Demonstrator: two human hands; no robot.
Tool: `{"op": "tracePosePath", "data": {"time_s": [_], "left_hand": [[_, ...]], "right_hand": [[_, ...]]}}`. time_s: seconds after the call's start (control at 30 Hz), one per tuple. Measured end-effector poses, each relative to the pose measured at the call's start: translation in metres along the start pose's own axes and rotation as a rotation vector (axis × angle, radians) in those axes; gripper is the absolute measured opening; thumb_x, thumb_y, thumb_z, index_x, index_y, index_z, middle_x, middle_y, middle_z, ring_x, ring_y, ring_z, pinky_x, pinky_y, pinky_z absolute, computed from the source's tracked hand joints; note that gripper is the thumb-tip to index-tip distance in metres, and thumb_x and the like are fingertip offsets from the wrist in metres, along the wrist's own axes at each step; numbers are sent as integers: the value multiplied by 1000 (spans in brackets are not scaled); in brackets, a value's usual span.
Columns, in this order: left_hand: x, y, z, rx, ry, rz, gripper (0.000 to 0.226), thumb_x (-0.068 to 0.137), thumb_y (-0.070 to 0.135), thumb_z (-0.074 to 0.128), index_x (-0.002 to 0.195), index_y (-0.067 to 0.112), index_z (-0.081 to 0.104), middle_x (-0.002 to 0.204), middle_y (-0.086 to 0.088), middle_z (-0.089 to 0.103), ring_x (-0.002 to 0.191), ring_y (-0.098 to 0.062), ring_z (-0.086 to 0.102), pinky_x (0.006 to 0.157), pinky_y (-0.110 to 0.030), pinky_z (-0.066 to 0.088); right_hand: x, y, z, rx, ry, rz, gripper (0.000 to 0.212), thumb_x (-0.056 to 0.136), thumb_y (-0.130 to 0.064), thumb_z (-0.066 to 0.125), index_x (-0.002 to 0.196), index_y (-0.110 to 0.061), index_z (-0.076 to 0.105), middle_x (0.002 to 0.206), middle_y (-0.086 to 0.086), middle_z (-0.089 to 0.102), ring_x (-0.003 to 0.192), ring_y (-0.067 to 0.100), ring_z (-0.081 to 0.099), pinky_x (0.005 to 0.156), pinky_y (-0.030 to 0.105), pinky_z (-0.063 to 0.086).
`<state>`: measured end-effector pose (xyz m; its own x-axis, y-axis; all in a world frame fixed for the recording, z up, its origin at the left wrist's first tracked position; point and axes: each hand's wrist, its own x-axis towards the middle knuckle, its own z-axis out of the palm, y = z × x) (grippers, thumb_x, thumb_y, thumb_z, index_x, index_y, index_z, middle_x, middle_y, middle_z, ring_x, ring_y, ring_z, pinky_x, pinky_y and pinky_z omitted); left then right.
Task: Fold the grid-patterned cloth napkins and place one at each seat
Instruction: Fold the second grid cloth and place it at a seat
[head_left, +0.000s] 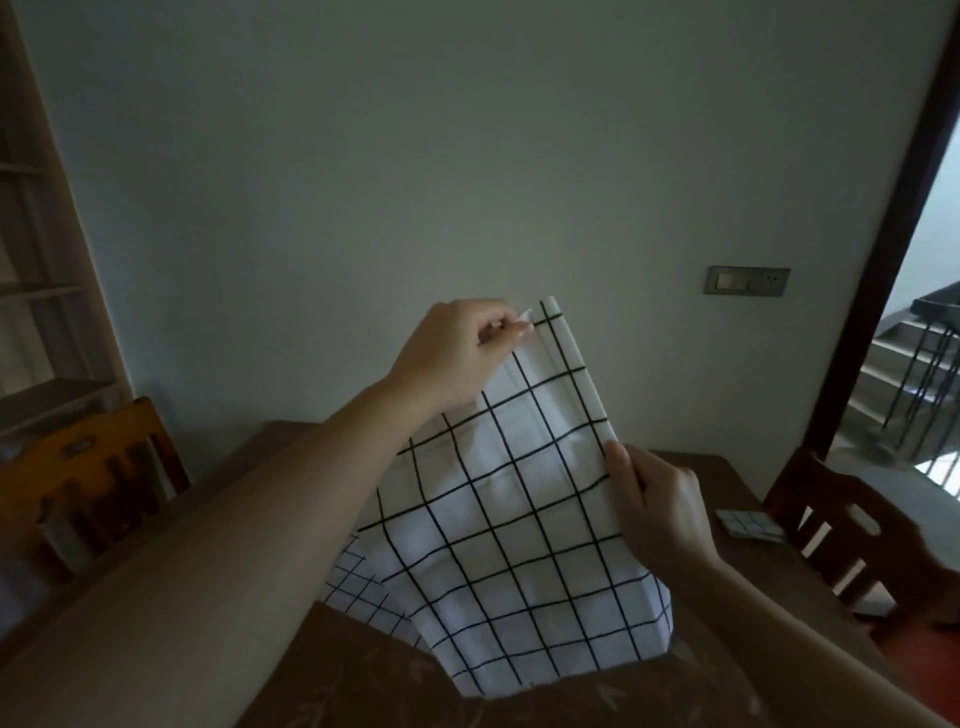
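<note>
While my left hand (457, 348) is pinching the top corner of the grid-patterned napkin (519, 499) between thumb and curled fingertips, I am holding the cloth up in the air above the table (727, 483). My right hand (660, 504) is gripping the napkin's right edge lower down, thumb lying on the front of the fabric and the other fingers hidden behind it, so I cannot tell how tightly they are curling. The edge running between my two hands is rolling over on itself into a narrow white fold. The cloth is hanging down toward me, its lower hem dropping behind the brown patterned fabric (519, 696) at the bottom of the view. A second piece of gridded cloth (358, 582), with smaller-looking squares, is peeking out behind the lower left of the one I am holding. On the table to my right, a small folded napkin (748, 525) is lying flat just beside a dark wooden chair (857, 540). Another wooden chair (88, 483) is standing at the table's left side.
</note>
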<state>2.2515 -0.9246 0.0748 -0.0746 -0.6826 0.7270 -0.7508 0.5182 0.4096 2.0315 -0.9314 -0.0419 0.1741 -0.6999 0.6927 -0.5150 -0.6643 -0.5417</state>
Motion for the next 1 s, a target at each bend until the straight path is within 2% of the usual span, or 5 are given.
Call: {"op": "tracePosePath", "data": {"time_s": [0.4, 0.63, 0.8, 0.9, 1.0], "left_hand": [[9, 38, -3, 110, 187, -73, 27, 95, 26, 60, 71, 14, 59, 49, 6, 36, 44, -5, 38, 44, -14, 25], [6, 32, 9, -34, -69, -69, 25, 94, 31, 62, 84, 11, 72, 51, 6, 42, 46, -5, 33, 49, -22, 30], [-2, 4, 7, -211, -111, -129, 33, 94, 31, 61, 61, 28, 59, 43, 12, 40, 42, -2, 36, 50, -19, 33], [-19, -45, -6, -476, -61, -416, 36, 93, 48, 57, 67, 24, 68, 55, 12, 52, 45, -4, 45, 47, -18, 35], [-62, -100, -3, -1112, -87, -859, 59, 75, 75, 57, 86, 18, 68, 74, -1, 65, 56, -13, 58, 55, -24, 48]], "right_hand": [[-50, 57, -37, -41, -25, 118, 62, 95, -57, 36, 46, -20, 36, 39, -8, 31, 36, 11, 31, 40, 19, 20], [-27, 21, -27, 19, -230, 94, 39, 89, -54, 53, 64, -25, 46, 52, -9, 43, 44, 4, 35, 44, 17, 30], [7, -23, 6, 256, -162, 197, 48, 94, -27, 59, 52, -11, 40, 44, -8, 34, 41, 7, 31, 41, 21, 26], [21, -33, 19, 291, -189, 322, 46, 94, -28, 59, 53, -13, 45, 41, -9, 39, 38, 8, 37, 38, 18, 31], [37, -39, 27, 446, -176, 529, 39, 91, -36, 62, 67, -5, 66, 57, 6, 66, 53, 19, 63, 52, 26, 53]]}}
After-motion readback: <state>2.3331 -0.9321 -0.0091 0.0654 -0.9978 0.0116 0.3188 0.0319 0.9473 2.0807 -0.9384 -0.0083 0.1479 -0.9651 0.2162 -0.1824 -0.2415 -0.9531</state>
